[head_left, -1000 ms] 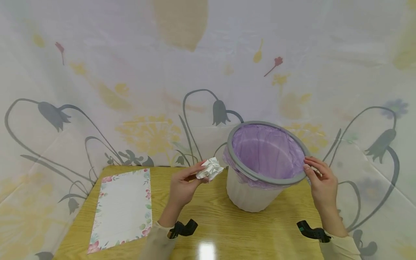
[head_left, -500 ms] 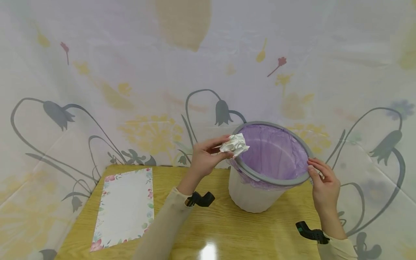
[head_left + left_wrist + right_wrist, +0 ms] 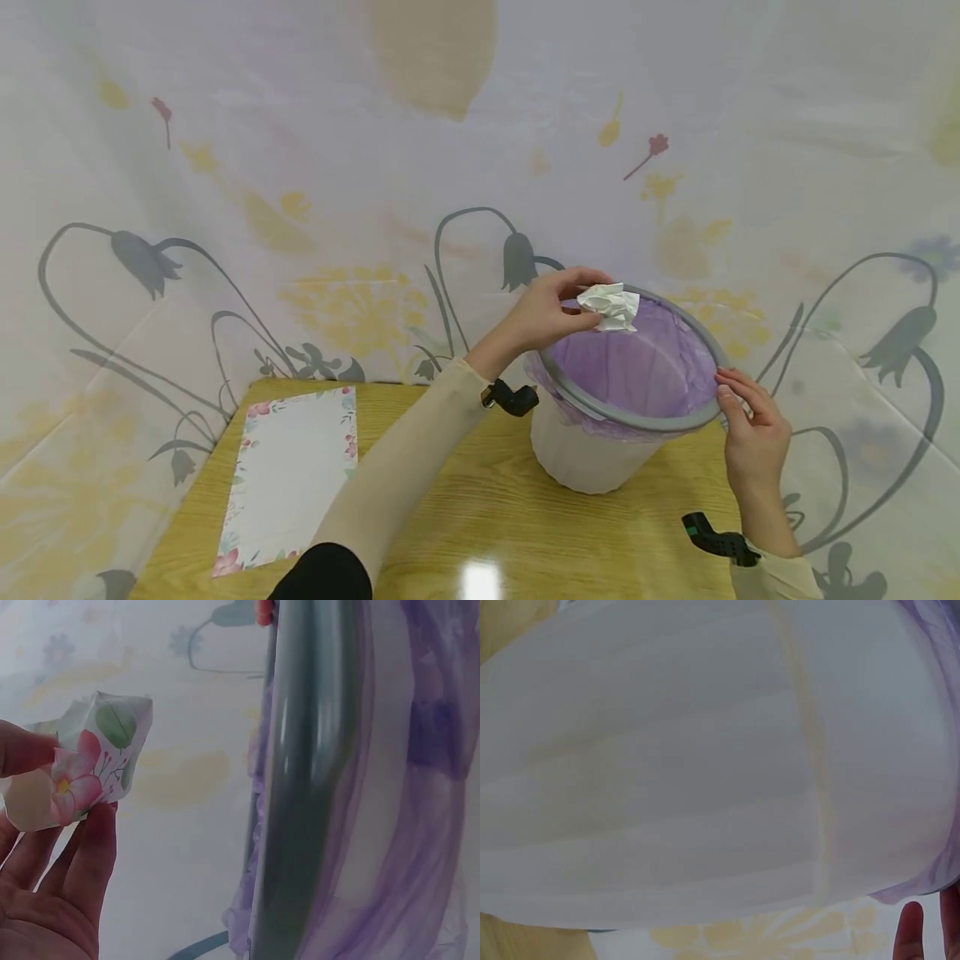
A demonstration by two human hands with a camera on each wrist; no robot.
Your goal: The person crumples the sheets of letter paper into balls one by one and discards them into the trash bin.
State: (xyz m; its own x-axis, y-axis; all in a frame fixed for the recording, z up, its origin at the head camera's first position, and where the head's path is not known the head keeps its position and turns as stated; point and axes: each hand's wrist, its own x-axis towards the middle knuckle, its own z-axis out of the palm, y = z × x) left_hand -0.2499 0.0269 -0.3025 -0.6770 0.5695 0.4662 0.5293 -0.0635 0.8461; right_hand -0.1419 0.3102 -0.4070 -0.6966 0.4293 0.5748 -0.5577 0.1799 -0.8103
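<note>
A crumpled ball of paper [image 3: 611, 307], with pink flower and green leaf print showing in the left wrist view, is pinched between the thumb and fingers of my left hand [image 3: 551, 310]. That hand is above the left part of the mouth of a trash bin [image 3: 585, 462]. The bin is white, with a grey rim [image 3: 307, 780] and a purple liner bag [image 3: 660, 367] folded over its edge. My right hand [image 3: 757, 437] holds the rim at its right side, thumb and fingertips close together there. In the right wrist view, the bin wall fills most of the picture.
A flat sheet of paper [image 3: 288, 475] with a floral border lies on the left of the wooden table [image 3: 480, 500], partly covered by my left sleeve. A flower-printed cloth [image 3: 337, 167] hangs behind the table and at both sides.
My left hand has carried the crumpled paper rightward and upward, from beside the bin to over its mouth. My right hand stays at the rim.
</note>
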